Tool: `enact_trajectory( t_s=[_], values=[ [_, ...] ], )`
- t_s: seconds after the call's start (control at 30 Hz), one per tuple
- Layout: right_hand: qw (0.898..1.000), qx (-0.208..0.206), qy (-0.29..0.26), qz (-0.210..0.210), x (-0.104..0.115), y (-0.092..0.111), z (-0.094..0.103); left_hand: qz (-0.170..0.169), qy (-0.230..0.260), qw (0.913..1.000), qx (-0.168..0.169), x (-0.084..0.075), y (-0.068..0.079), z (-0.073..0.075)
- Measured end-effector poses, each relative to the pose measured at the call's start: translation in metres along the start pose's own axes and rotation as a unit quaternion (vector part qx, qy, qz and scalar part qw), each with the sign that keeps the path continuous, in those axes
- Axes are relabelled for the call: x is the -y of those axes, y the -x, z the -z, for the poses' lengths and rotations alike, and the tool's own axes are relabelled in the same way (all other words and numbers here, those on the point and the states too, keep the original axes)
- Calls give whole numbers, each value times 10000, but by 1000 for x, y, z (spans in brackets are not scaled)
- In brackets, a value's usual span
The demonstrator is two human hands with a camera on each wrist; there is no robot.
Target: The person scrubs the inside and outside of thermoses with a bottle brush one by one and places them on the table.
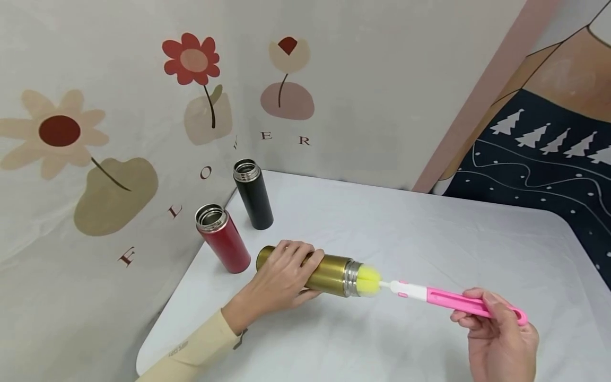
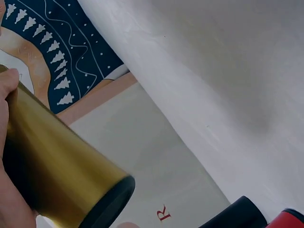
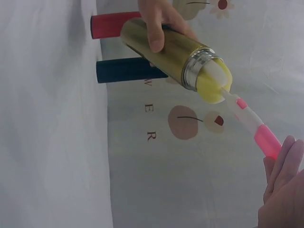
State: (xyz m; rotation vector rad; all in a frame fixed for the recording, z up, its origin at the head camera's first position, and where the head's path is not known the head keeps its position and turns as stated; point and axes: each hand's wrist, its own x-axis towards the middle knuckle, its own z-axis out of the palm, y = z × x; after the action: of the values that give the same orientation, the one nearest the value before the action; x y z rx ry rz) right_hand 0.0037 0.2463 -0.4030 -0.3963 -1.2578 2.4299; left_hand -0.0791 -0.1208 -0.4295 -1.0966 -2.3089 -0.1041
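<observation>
My left hand point(image 1: 291, 276) grips a gold thermos bottle point(image 1: 331, 273) round its body, holding it on its side above the table with the mouth to the right. Between fingers and thumb, my right hand point(image 1: 501, 329) holds the pink handle of a bottle brush point(image 1: 458, 301). Its yellow sponge head point(image 1: 368, 280) sits at the steel mouth, partly inside and partly bulging out. In the right wrist view the sponge point(image 3: 213, 80) fills the bottle's opening. The left wrist view shows the dark base of the gold bottle point(image 2: 71, 161).
Left of the gold bottle stands a red bottle point(image 1: 224, 239) without a lid, with a black bottle point(image 1: 254, 196), also lidless, behind it. Both are upright on the white-covered table point(image 1: 406, 228). Printed curtains point(image 1: 372, 95) hang along the table's left and back edges.
</observation>
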Motion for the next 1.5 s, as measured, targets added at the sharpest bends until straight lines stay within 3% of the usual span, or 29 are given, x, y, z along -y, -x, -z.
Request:
enact_trajectory(
  t_s=[0.37,0.53,0.77,1.1,1.37,1.5],
  values=[
    [9971,-170,-666,-335,1,-1,-2,-52,-707,9941,-826,1,-1,-1],
    [9969,-447,-562,-332,0,-1,-9,29,-858,9929,-823,-2,-7,-6],
    [9988,-347,-193,-290,-1,3,-16,-52,-871,9931,-778,-4,-8,-10],
    [9997,185,91,-113,-10,10,-30,-112,-649,9955,-676,-1,-4,-6],
    [9948,241,937,-313,-28,22,-43,-400,-718,9945,-645,-13,-10,-10],
    [9893,619,1289,-280,-41,30,-51,-489,-496,9963,-505,-19,-15,-9]
  ],
)
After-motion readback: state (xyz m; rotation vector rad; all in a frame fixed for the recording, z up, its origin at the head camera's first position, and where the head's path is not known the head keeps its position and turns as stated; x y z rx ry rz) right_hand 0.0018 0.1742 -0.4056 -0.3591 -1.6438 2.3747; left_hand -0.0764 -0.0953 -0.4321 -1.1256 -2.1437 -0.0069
